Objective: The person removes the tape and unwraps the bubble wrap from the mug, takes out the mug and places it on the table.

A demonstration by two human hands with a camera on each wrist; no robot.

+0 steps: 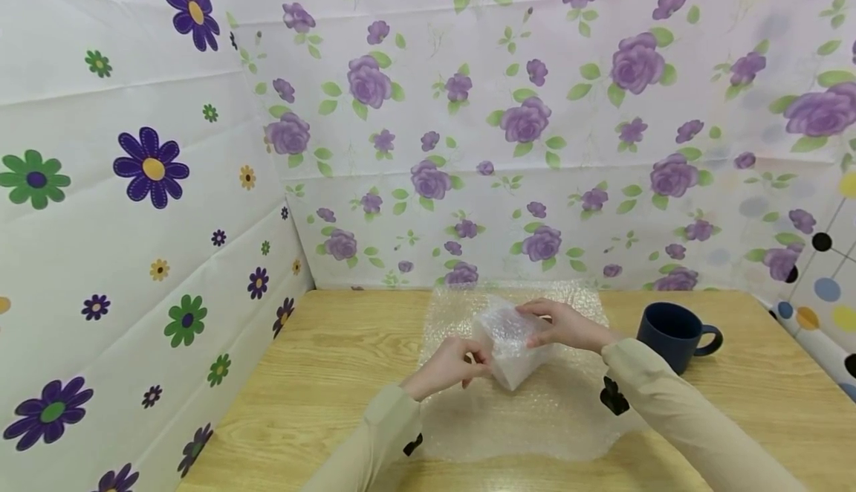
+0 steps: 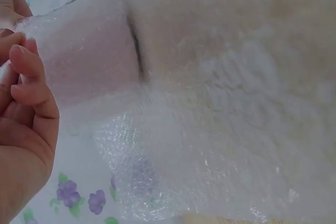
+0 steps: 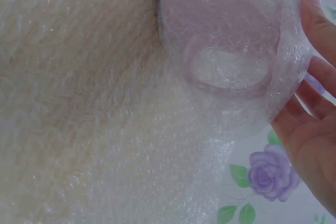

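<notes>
A pale pink mug (image 3: 226, 11) with its handle showing lies inside layers of clear bubble wrap (image 1: 511, 336). My right hand (image 1: 567, 325) holds this wrapped mug from the right, thumb on one side and fingers on the other in the right wrist view. At the left side my left hand (image 1: 451, 364) has curled fingers and pinches the wrap near the bundle's lower edge. Under both hands the rest of the bubble wrap sheet (image 1: 521, 429) spreads over the table. The wrap blurs the mug's outline in the left wrist view.
A dark navy mug (image 1: 662, 343) stands upright on the wooden table (image 1: 321, 388), right of the sheet and close to the right forearm. Flower-printed cloth (image 1: 401, 120) hangs behind the table, with more patterned cloth (image 1: 134, 254) at the left.
</notes>
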